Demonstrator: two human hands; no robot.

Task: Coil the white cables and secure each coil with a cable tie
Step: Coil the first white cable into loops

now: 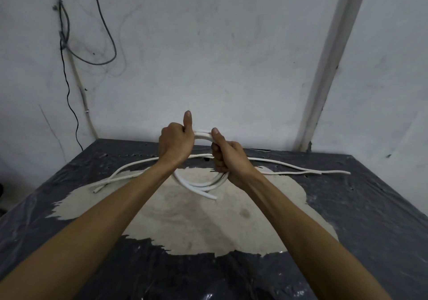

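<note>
A white cable coil (201, 185) is held upright above the table, its loops running between both hands. My left hand (177, 143) grips the top of the coil, thumb pointing up. My right hand (228, 160) is closed around the coil's right side, and a loose cable end (208, 195) sticks out below. More white cables (289, 169) lie flat across the table behind the hands, their ends spreading to the left (108, 181) and right. No cable tie is visible.
The table (359, 218) is covered in torn dark plastic with a bare beige patch (196, 221) in the middle. A white wall stands right behind it, with grey and black wires (67, 45) hanging at the left and a white conduit (328, 68) at the right.
</note>
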